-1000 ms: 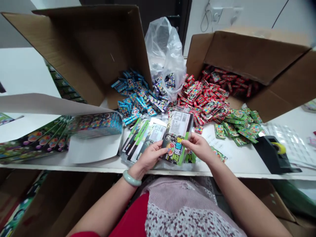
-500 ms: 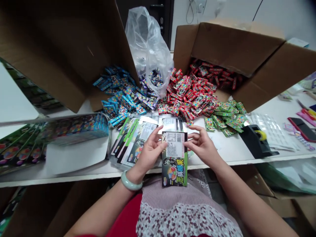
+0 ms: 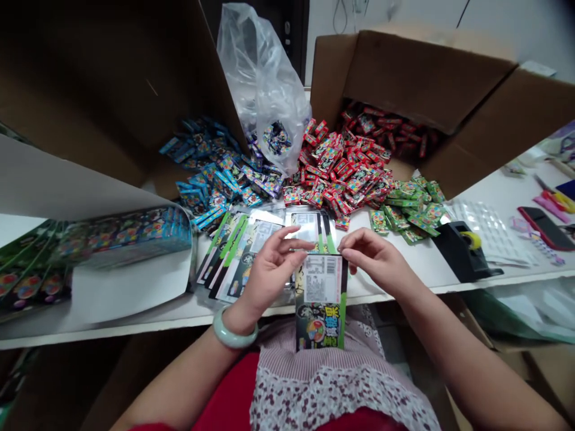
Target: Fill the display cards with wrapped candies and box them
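A flat printed candy packet (image 3: 321, 305), black and green with a pale label and barcode, hangs upright over my lap at the table's front edge. My left hand (image 3: 274, 269), a pale green bangle on its wrist, pinches the packet's top left corner between thumb and fingers. At the top right corner, the thumb and index finger of my right hand (image 3: 372, 257) close on the edge. Several similar packets (image 3: 233, 257) lie fanned out beside my left hand. More of them (image 3: 309, 224) lie just beyond the held one.
Loose small candy packs lie in blue (image 3: 211, 185), red (image 3: 345, 170) and green (image 3: 408, 206) heaps. Cardboard boxes (image 3: 431, 78) and a clear plastic bag (image 3: 265, 78) stand behind. A black tape dispenser (image 3: 462, 251) and a phone (image 3: 545, 227) sit at right.
The packet has dropped slightly toward my lap. My hands have shifted from its sides to its top corners. The view has tilted a little.
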Motion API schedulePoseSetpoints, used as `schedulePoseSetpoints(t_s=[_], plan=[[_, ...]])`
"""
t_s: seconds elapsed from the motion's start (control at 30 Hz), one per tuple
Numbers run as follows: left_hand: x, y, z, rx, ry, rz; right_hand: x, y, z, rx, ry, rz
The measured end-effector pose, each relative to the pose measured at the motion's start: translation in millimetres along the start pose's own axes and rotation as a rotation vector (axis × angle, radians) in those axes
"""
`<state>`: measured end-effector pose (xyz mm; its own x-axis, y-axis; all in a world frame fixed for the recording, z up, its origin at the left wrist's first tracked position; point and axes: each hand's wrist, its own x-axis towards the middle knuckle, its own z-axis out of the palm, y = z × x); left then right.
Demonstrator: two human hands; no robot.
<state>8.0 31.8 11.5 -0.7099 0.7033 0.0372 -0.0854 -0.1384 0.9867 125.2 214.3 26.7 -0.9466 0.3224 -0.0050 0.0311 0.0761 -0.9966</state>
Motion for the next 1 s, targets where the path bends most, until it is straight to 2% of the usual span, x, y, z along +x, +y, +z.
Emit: schedulePoseSetpoints(t_s=[0.1,0.2,0.27,0.47,0.57,0.7,0.77,0.87,1.0], plan=[[0.8,2.3,-1.5,0.049,-0.003,0.011,1.6,-3.3,0.9,-0.033,0.026,-0.017],[1.1,5.8,-2.9,0.094,-0.021,0.058,-1.9,-9.3,0.5,-0.209,-0.027,-0.119],[3.3,8.8,-1.6,0.096,-0.03,0.068,-2.6,-14.2,0.7,-0.252,-0.051,-0.136],[14.6,17.5,7.7,0.126,0.052,-0.01,10.6,-19.0,3.5,-0.117,-0.045,0.044],[15.0,20.8,6.9,0.159,-0.001,0.022,13.8,-20.7,1.1,-0.103,-0.101,0.057],[8.8,21.7,-2.8,0.2,-0.153,0.135,5.1,-26.2,-4.0,-0.231,-0.168,-0.035],[4.9,18.9,-8.3,0.201,-0.184,0.15,-2.4,-26.3,-4.1,-0.323,-0.169,-0.127],[0.5,11.4,-13.1,0.203,-0.182,0.152,-12.4,-19.1,0.1,-0.416,-0.102,-0.266],[-0.6,3.9,-13.2,0.234,-0.188,0.21,-18.5,-3.0,9.3,-0.37,0.0,-0.28]])
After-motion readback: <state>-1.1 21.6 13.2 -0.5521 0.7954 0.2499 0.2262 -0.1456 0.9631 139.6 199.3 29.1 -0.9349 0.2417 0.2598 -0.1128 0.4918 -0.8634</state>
